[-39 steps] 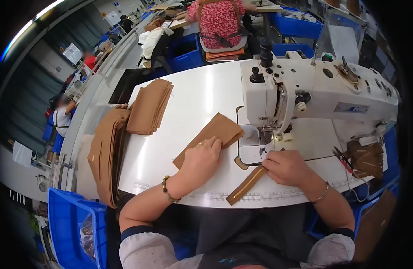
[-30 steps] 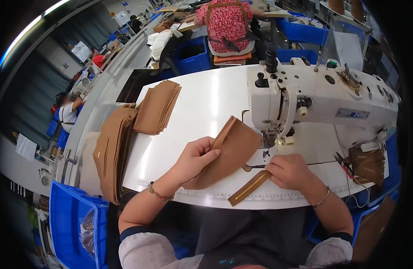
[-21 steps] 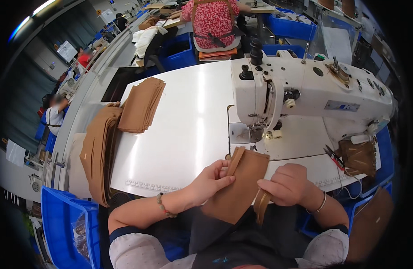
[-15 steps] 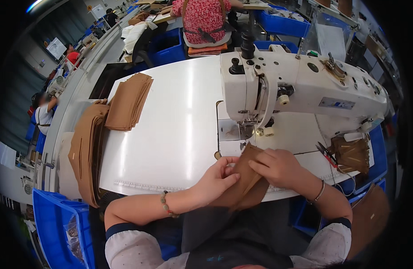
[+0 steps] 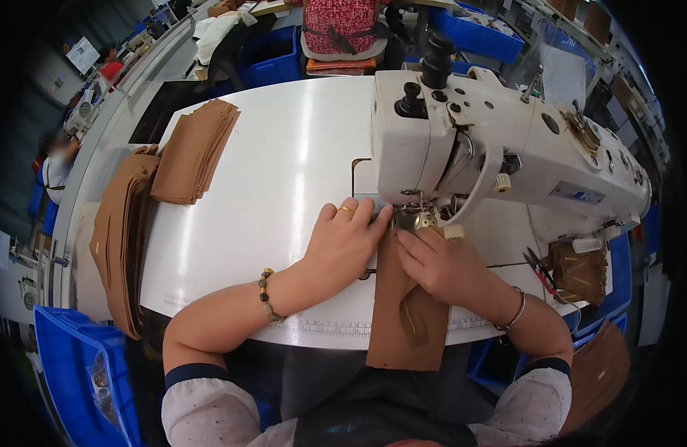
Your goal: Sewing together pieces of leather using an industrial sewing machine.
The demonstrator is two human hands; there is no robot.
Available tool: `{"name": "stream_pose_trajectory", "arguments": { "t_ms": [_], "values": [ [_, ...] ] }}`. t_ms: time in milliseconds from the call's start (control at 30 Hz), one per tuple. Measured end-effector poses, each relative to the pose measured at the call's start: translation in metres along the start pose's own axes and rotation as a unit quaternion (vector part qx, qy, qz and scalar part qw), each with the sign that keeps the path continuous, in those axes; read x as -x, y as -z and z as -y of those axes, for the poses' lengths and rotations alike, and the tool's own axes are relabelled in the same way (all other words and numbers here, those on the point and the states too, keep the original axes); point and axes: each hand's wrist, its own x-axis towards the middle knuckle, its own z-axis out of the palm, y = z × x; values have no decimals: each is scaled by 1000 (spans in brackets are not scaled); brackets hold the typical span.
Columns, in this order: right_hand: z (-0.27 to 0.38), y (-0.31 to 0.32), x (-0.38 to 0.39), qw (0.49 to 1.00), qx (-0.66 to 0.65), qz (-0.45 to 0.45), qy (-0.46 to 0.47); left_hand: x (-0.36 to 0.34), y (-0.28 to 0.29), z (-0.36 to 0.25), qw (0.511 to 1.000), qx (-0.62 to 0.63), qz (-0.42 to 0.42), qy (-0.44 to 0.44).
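A brown fabric piece (image 5: pixel 392 320) lies lengthwise from the sewing machine's presser foot down over the table's front edge, with a folded flap on its face. My left hand (image 5: pixel 343 237) is closed at its far left corner, thumb and forefinger beside the needle; the fingertips are partly hidden. On the right side of the same piece, my right hand (image 5: pixel 442 264) has its fingers bunched, gripping the fabric just in front of the presser foot. The white sewing machine (image 5: pixel 507 160) stands over the far end of the fabric, its needle area right at my fingertips.
Stacked brown fabric pieces (image 5: pixel 194 153) lie at the table's left, beside a taller folded brown pile (image 5: pixel 120 238). Red-handled scissors (image 5: pixel 541 274) and small brown pieces (image 5: pixel 578 272) are at the right. Blue bins (image 5: pixel 83 372) flank the table. Another person (image 5: pixel 340 30) sits beyond it.
Both hands have moved forward to the needle with the brown fabric, which now lies straighter and flatter under the presser foot area. My left hand has turned palm down.
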Motion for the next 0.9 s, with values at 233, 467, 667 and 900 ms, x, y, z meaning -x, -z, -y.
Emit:
{"name": "stream_pose_trajectory", "arguments": {
  "t_ms": [233,467,667,900],
  "values": [
    [9,-5,-3,997,53,-52,14,-34,-14,28,999,-34,16,16],
    [13,-5,0,998,59,-33,-10,-12,13,25,964,232,43,119],
    [18,-8,4,998,32,-3,-47,12,41,15,821,476,247,193],
    [16,-7,1,999,33,-13,-41,29,24,-2,979,198,43,-6]
  ]
}}
